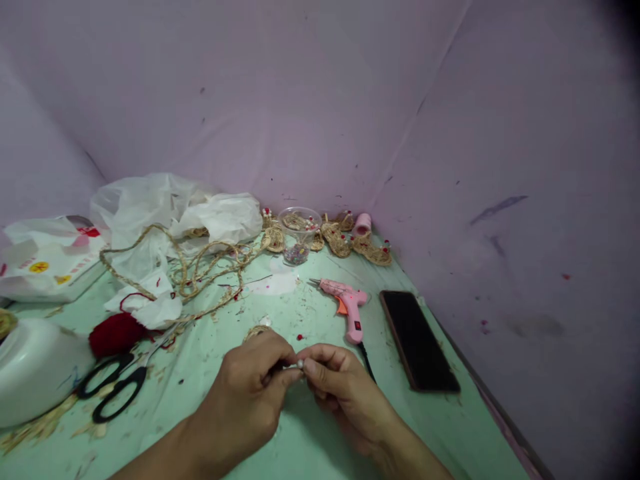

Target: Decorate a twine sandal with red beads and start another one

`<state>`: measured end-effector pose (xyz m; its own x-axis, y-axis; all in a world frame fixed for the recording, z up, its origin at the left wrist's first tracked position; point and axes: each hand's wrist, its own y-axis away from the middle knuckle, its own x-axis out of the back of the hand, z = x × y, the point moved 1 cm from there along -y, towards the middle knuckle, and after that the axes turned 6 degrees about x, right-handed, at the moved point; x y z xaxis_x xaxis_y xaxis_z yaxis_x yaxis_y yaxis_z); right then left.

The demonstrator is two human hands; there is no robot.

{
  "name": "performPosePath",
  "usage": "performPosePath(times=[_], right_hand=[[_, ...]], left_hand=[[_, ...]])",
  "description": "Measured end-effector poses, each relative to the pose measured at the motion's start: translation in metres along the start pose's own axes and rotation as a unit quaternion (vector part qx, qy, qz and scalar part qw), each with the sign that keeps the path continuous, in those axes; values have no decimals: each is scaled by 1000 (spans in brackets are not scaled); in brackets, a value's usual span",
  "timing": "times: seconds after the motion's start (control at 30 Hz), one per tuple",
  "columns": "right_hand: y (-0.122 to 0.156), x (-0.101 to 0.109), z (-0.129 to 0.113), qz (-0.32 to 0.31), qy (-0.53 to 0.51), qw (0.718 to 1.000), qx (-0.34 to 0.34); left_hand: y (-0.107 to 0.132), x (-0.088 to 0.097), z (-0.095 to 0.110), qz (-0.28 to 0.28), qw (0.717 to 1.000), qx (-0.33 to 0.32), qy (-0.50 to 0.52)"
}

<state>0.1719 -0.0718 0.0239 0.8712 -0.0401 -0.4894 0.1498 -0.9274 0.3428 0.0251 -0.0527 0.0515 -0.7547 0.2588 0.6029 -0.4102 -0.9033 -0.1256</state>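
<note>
My left hand point(255, 383) and my right hand point(345, 393) meet low in the middle of the view, fingertips almost touching. Between them shows a small whitish bead point(300, 364), pinched by the thumb and forefinger of my right hand. The left thumb and forefinger are pressed together right beside it; what they grip is too small to make out. Just beyond my left hand lies a coil of straw braid point(257, 331), partly covered by the hand. A red bead point(300, 337) rests on the table ahead of my fingers.
A pink glue gun point(345, 300) and a phone point(417, 340) lie to the right. Black-handled scissors point(125, 380), red yarn point(117, 335) and a white container point(40, 373) are left. Braided rope point(187, 267), plastic bags point(220, 217), a clear cup point(300, 220) and woven slippers point(337, 240) line the back.
</note>
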Motion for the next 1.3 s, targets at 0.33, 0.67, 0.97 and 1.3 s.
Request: performPosePath(times=[0.33,0.67,0.97,1.3], right_hand=[[-1,-1,-3,26,174,972,154],[4,-5,-5,71,293,915,267],[6,-5,-4,48,309,889,334],[5,-6,-6,22,325,870,370]], left_hand=[[2,-2,-6,12,992,-110,-63],[-8,-1,4,-12,972,185,147],[-12,-3,-8,-113,875,323,342],[-12,-4,-8,-119,853,332,386]])
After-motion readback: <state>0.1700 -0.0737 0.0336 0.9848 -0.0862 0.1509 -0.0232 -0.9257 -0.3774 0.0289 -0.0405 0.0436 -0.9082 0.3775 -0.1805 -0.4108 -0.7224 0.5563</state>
